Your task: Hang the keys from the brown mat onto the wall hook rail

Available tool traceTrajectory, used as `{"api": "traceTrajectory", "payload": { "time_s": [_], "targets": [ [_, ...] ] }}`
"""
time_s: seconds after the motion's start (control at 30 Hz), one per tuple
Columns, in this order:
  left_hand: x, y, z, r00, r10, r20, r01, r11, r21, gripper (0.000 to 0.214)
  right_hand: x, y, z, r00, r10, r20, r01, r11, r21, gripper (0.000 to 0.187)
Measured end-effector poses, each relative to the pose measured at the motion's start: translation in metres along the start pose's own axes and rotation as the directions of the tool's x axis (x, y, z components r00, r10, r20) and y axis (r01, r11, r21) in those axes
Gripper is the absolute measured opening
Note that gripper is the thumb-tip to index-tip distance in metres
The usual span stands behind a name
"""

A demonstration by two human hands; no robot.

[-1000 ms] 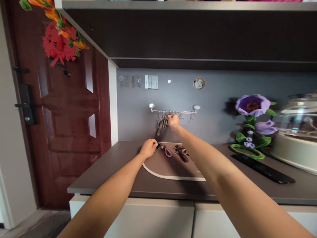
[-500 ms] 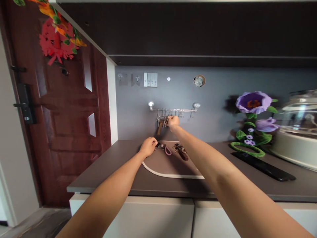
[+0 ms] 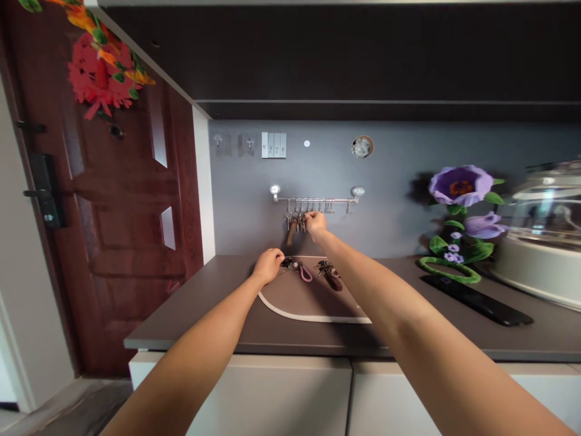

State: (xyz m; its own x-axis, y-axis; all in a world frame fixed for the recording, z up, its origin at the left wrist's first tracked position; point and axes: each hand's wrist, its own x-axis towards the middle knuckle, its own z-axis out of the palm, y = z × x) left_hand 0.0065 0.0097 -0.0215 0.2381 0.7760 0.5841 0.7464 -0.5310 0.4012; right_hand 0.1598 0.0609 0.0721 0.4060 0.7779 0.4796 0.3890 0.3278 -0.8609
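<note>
My right hand (image 3: 316, 225) is at the hook rail (image 3: 318, 200), with thumb and fingers pinched on a bunch of keys (image 3: 302, 223) just below the hooks. Other keys (image 3: 288, 218) and a brown strap (image 3: 292, 232) hang to the left of it. Lower down, my left hand (image 3: 269, 266) is held low over the left edge of the brown mat (image 3: 290, 303), its fingers curled together; their tips are too small to show what is in them. Close to it lie keys with a pink loop (image 3: 305, 274). A second key bunch with a brown fob (image 3: 333, 281) lies farther right.
On the right of the counter (image 3: 181, 312) stand a purple knitted flower (image 3: 460, 186), a black slab-like object (image 3: 476, 299) and a white appliance with a clear cover (image 3: 540, 260). A dark shelf (image 3: 340, 54) overhangs the counter. The red-brown door (image 3: 127, 242) is left.
The view has shifted slightly. My right hand remains at the same part of the rail with the keys. My left hand sits a little farther left of the keys on the mat.
</note>
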Motion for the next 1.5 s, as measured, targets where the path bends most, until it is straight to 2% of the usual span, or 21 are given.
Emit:
{"api": "traceTrajectory", "payload": {
  "time_s": [0.13, 0.37, 0.5, 0.6, 0.7, 0.83, 1.03, 1.27, 1.5],
  "targets": [
    [0.002, -0.003, -0.001, 1.000, 0.006, -0.009, -0.006, 1.000, 0.009, 0.018, -0.008, -0.002, -0.005, 1.000, 0.008, 0.029, -0.008, 1.000, 0.023, 0.019],
    [0.002, -0.007, -0.003, 1.000, -0.015, -0.024, 0.016, 0.999, 0.045, 0.020, -0.034, 0.009, -0.011, 0.992, 0.125, 0.028, -0.127, 0.979, 0.157, 0.023],
    [0.001, -0.009, -0.001, 1.000, 0.003, 0.021, -0.005, 0.997, 0.080, 0.020, -0.058, 0.022, -0.014, 0.986, 0.152, 0.073, -0.163, 0.970, 0.178, 0.022],
    [0.000, -0.010, 0.000, 0.997, 0.027, 0.065, -0.035, 0.992, 0.119, 0.020, -0.074, 0.033, -0.017, 0.980, 0.153, 0.123, -0.169, 0.977, 0.133, 0.022],
    [-0.001, -0.011, 0.000, 0.995, 0.034, 0.095, -0.049, 0.984, 0.169, 0.019, -0.085, 0.044, -0.022, 0.974, 0.122, 0.189, -0.132, 0.990, 0.041, 0.021],
    [-0.002, -0.010, 0.000, 0.991, 0.013, 0.136, -0.048, 0.966, 0.254, 0.020, -0.093, 0.055, -0.030, 0.964, 0.048, 0.261, -0.021, 0.994, -0.106, 0.020],
    [-0.001, -0.012, 0.001, 0.981, -0.008, 0.196, -0.058, 0.942, 0.331, 0.025, -0.092, 0.056, -0.032, 0.943, -0.043, 0.331, 0.161, 0.928, -0.336, 0.022],
    [0.002, -0.017, 0.003, 0.972, 0.024, 0.234, -0.106, 0.933, 0.344, 0.027, -0.094, 0.056, -0.026, 0.914, -0.070, 0.400, 0.238, 0.891, -0.387, 0.022],
    [0.003, -0.015, 0.001, 0.980, 0.042, 0.196, -0.098, 0.954, 0.282, 0.016, -0.094, 0.056, -0.023, 0.908, -0.081, 0.412, 0.252, 0.891, -0.379, 0.018]
  ]
}}
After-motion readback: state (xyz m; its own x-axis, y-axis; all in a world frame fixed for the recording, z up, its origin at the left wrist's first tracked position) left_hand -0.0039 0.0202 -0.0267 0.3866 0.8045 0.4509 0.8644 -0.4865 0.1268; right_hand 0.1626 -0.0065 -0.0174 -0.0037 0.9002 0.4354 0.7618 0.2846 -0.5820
